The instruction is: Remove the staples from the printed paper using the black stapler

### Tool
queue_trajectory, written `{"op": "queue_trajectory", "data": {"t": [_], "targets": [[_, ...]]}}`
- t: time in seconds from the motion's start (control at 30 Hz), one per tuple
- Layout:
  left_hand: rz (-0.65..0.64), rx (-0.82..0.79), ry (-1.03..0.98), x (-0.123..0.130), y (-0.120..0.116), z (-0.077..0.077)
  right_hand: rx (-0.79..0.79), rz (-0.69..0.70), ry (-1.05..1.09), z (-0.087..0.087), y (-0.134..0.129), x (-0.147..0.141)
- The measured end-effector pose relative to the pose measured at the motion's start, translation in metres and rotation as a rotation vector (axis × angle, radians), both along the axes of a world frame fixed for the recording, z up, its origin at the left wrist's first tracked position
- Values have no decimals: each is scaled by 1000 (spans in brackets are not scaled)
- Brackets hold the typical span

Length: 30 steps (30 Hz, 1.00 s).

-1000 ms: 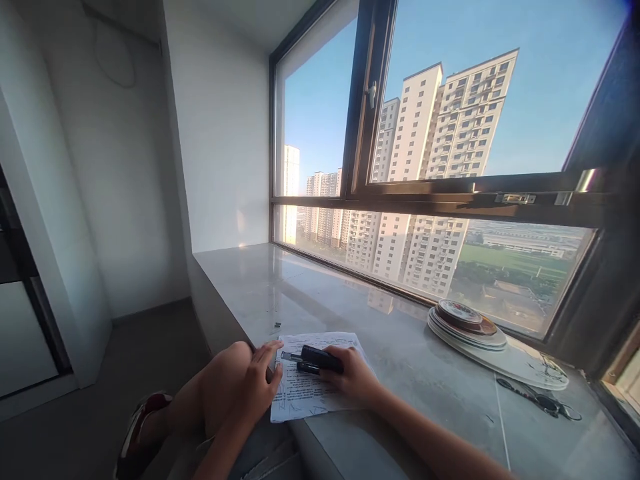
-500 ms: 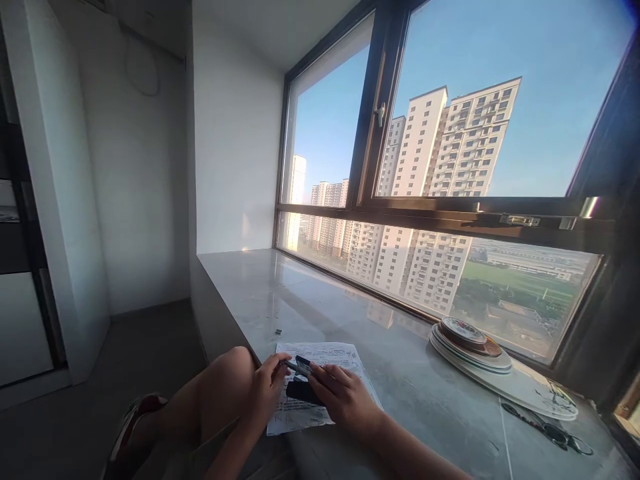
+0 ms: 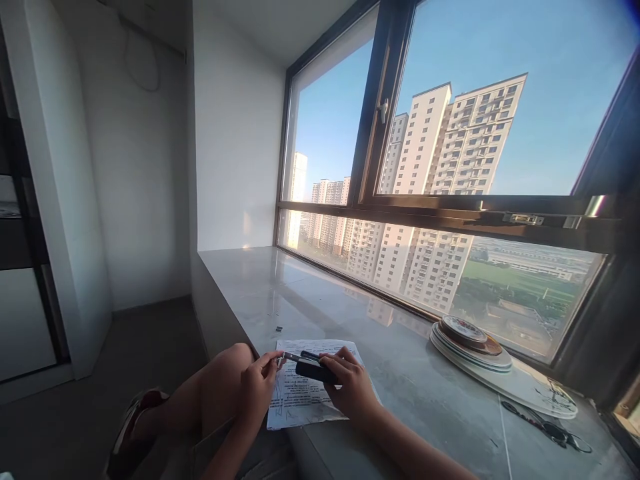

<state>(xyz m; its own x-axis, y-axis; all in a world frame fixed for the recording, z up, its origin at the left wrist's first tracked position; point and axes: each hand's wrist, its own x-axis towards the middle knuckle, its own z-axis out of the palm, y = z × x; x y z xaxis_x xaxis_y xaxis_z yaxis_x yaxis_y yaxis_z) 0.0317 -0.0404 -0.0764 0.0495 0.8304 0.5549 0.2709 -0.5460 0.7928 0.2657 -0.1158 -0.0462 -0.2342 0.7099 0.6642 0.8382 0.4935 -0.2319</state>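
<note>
A black stapler [image 3: 311, 370] is held above printed sheets of paper [image 3: 300, 403] on the grey sill. My right hand [image 3: 351, 387] is closed round its rear end. With thumb and fingertips, my left hand [image 3: 259, 383] pinches the end of a thin metal part [image 3: 290, 357] that sticks out of the stapler toward the left. Whether that part is fully attached to the stapler I cannot tell. Just beyond the paper lie small dark metallic pieces [image 3: 279, 329] that look like staple strips.
To the right, a stack of plates [image 3: 470, 347] stands on a large white board [image 3: 540, 400]. Scissors [image 3: 555, 433] lie in front of it. The window frame [image 3: 450, 203] runs along the far side; my bent knee [image 3: 233, 367] rests against the sill's near edge.
The stapler has turned and lifted slightly, its black body now pointing left toward my left hand. My right hand has shifted a little to the right, and the hands are further apart.
</note>
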Motion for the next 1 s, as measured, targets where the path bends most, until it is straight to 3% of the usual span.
{"op": "queue_trajectory", "data": {"t": [0.17,0.37,0.5,0.6,0.67,0.73,0.87,1.0], "targets": [[7,-24,19,0,-7,7,-232,-131,242,5,7,6],[8,-32,1,4,-7,9,-308,-173,269,0,17,13],[-32,-135,-40,3,-14,25,-107,-152,275,12,9,11],[-171,-168,-34,9,-30,41,87,58,180,26,-4,1],[-273,-161,-17,17,-42,49,105,240,89,31,-11,-10],[-324,-108,9,25,-52,51,97,336,34,33,-16,-22],[-301,6,26,34,-61,49,162,336,16,31,-19,-35],[-310,-5,-32,33,-62,50,243,336,9,29,-18,-31]]}}
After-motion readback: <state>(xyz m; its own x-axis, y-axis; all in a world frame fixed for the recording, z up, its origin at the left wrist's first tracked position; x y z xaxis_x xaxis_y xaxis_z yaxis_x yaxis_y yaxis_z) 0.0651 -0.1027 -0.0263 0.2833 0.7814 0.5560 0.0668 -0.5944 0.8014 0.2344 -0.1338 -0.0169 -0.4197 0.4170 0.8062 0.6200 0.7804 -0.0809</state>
